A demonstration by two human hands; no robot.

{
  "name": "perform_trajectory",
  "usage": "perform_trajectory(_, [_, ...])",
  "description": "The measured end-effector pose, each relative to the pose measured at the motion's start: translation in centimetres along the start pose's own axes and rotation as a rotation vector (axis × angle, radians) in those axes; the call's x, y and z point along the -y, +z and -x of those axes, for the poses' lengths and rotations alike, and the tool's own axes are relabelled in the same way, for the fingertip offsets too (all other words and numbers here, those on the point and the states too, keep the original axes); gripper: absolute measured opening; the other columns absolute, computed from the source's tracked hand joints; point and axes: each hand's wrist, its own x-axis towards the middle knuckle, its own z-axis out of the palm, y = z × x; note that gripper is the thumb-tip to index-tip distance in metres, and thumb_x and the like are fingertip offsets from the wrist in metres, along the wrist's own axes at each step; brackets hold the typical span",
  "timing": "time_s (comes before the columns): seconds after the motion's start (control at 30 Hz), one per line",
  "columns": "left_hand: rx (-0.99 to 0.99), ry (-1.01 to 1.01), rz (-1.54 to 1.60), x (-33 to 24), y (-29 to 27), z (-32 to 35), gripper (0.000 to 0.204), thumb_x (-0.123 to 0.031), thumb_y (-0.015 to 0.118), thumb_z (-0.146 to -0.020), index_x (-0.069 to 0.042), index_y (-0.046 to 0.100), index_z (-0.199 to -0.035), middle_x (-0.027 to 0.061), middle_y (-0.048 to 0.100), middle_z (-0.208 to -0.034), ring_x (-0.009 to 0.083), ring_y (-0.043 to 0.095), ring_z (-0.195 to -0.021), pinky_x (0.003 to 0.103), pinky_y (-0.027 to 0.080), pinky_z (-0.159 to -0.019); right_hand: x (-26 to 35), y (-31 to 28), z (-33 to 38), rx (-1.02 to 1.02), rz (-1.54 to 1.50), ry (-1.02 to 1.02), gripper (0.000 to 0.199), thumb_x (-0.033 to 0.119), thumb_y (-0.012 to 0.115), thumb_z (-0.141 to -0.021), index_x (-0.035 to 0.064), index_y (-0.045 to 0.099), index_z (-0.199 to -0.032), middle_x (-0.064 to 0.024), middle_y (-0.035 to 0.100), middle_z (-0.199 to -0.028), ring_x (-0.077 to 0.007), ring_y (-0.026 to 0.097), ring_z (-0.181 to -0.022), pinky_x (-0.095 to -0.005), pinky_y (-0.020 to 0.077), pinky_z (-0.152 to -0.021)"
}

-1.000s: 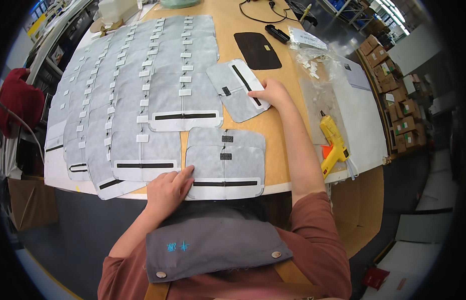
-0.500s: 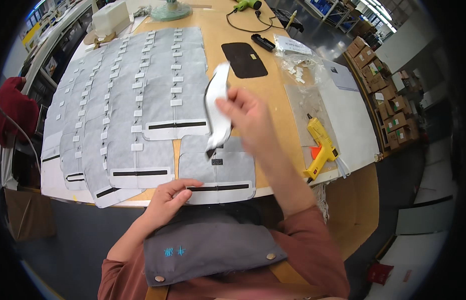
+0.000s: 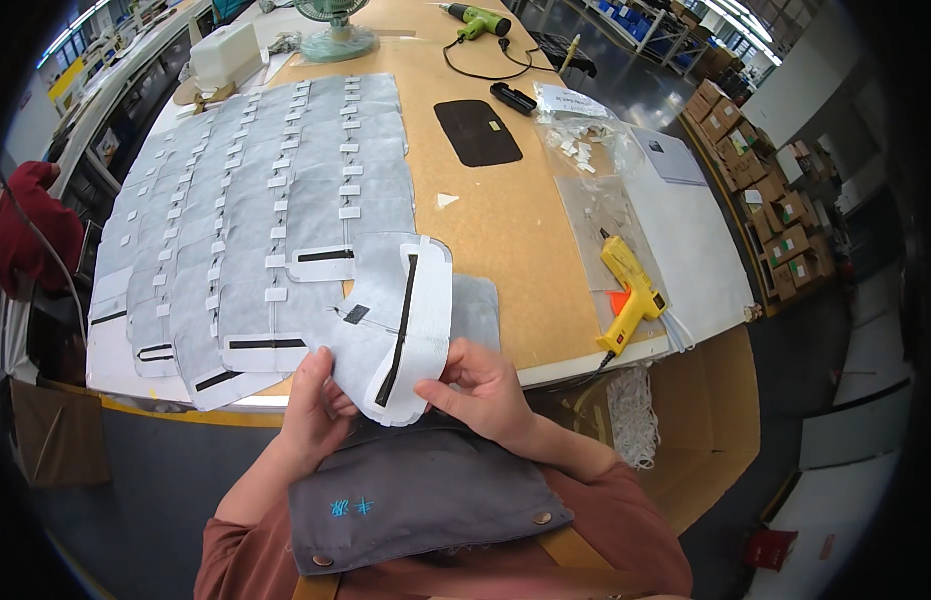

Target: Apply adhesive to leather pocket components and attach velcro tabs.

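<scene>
Head view: both hands, left [image 3: 315,405] and right [image 3: 482,392], pinch the lower edges of a limp, lightweight grey felt panel with a black slit and white border [image 3: 400,330], lifted over the table [image 3: 505,220] edge, likely best handled by its rim.

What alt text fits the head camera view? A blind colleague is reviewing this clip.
Both hands, left hand and right hand, hold up a grey fabric piece with white edging and a black strip at the near edge of a wooden table. Rows of similar grey pieces cover its left side; a yellow glue gun lies right.
</scene>
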Motion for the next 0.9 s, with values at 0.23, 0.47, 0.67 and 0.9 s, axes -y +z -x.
perform_trajectory(0.23, [0.03,0.306,-0.008,-2.3,2.9,1.7,0.048,-0.017,0.067,-0.089,0.001,0.051,-0.131,0.0137,0.068,-0.114,0.0225,0.069,-0.103,0.036,0.054,-0.09,0.6,-0.7,1.7,0.006,-0.104,0.189,0.013,0.01,0.068,-0.095,0.0,0.063,-0.103,-0.0033,0.066,-0.093,-0.0079,0.064,-0.082,-0.0237,0.0533,-0.071])
perform_trajectory(0.47, [0.328,0.3,-0.409,-6.9,5.1,4.5,0.038,-0.018,0.081,-0.069,0.008,0.066,-0.092,0.012,0.069,-0.086,0.017,0.064,-0.077,0.028,0.049,-0.071,-4.1,-1.8,-0.6,-0.02,-0.078,0.18,0.065,0.054,0.061,-0.095,0.0016,0.048,-0.13,-0.006,0.057,-0.119,-0.013,0.054,-0.111,-0.0284,0.0431,-0.095])
perform_trajectory(0.67, [0.24,0.244,-0.241,-5.9,4.3,4.5,0.05,-0.022,0.086,-0.061,0.006,0.064,-0.096,0.0107,0.068,-0.089,0.0156,0.065,-0.079,0.027,0.05,-0.071,-4.9,-1.0,-1.5,0.143,-0.756,0.2,0.058,0.032,0.062,-0.1,-0.0034,0.042,-0.141,-0.0101,0.057,-0.132,-0.0137,0.054,-0.12,-0.0293,0.0448,-0.1])
perform_trajectory(0.9, [-0.05,-0.072,-0.339,-4.8,1.5,1.7,0.039,-0.022,0.066,-0.094,0.002,0.059,-0.124,0.0104,0.069,-0.108,0.0126,0.069,-0.09,0.027,0.056,-0.078,-2.9,-4.5,2.8,-0.214,-0.185,0.2,0.032,0.004,0.061,-0.097,-0.0073,0.054,-0.127,-0.0103,0.068,-0.111,-0.012,0.064,-0.101,-0.0257,0.0505,-0.088])
